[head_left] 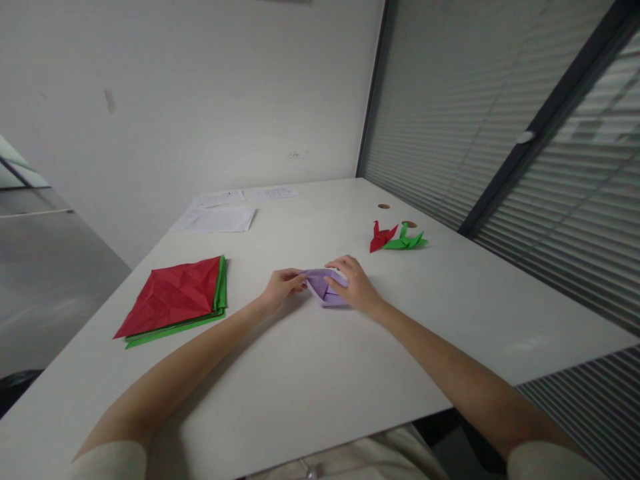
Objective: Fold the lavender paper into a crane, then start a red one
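A partly folded piece of purple paper lies on the white table in front of me. My left hand pinches its left corner with closed fingers. My right hand rests over the paper's right side, fingers curled and pressing it against the table. Part of the paper is hidden under my right hand.
A stack of red paper over green sheets lies at the left. A folded red figure and a folded green figure sit at the back right. White printed sheets lie near the wall. Blinds line the right side.
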A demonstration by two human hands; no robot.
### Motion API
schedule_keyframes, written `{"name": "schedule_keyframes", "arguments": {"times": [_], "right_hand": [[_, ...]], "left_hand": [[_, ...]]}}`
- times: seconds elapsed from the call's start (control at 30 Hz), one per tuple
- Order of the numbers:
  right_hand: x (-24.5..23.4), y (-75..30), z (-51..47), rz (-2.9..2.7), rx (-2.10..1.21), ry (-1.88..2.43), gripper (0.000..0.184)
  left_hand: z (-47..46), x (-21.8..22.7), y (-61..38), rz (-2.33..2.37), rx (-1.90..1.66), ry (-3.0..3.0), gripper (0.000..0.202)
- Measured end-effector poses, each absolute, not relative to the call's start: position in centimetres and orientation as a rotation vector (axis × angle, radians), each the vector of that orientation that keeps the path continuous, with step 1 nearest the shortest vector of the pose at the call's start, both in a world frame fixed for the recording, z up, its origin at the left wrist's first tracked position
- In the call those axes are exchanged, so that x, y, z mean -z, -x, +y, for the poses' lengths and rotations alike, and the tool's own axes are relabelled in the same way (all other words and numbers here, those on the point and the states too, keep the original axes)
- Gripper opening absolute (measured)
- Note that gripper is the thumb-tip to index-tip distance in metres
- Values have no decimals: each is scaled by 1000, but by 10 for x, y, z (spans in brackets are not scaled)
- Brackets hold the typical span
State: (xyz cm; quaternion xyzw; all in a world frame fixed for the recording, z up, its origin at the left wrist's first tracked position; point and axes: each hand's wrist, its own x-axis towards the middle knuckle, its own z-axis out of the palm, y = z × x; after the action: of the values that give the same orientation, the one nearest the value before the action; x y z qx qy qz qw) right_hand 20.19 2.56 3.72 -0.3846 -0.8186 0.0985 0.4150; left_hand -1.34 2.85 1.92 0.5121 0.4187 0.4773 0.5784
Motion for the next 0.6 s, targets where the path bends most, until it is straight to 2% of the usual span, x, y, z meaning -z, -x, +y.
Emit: {"name": "schedule_keyframes", "arguments": {"times": [0.1,0.2,0.6], "right_hand": [[-33,-204,30,-2051,-371,960,23],[-26,-200,30,-2109,-518,968,15],[-26,-187,15,-2064,-504,1073,14]], "left_hand": [[29,-18,13,964,-1130,-1261,32],[29,-16,13,910,-1117,-1288,32],[20,-17,6,823,-937,-1362,36]]}}
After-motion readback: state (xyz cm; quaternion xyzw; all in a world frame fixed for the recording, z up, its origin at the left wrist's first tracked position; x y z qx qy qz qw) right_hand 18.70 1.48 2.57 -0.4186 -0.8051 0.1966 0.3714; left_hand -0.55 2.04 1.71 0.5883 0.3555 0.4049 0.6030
